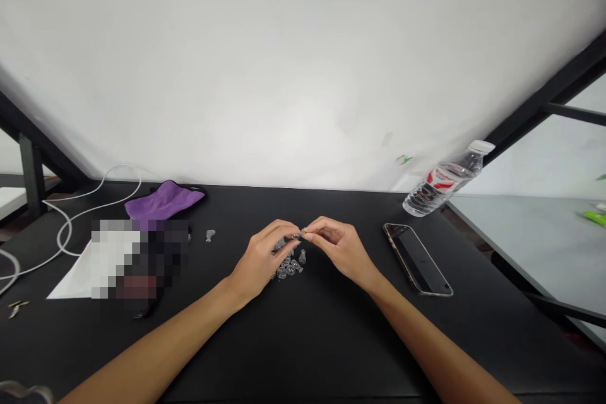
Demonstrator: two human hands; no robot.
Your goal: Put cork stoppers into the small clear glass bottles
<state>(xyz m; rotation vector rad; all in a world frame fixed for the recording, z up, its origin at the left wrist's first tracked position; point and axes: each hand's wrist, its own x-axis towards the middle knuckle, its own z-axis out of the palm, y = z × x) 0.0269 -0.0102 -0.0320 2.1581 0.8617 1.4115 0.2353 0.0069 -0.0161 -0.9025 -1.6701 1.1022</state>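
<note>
My left hand is closed in a pinch on a small clear bottle, holding it just above the black table. Fingertip to fingertip with it, my right hand is also pinched, at the end of that bottle. Whatever tiny piece sits between the right fingers is too small to make out. Under and beside the left hand lies a pile of small clear bottles, partly hidden by the fingers. One more clear bottle rests apart, to the left.
A water bottle with a white cap and a phone are on the right. To the left are a purple cloth, white paper beside a blurred-out area, a looping white cable and small metallic bits. A white wall rises behind.
</note>
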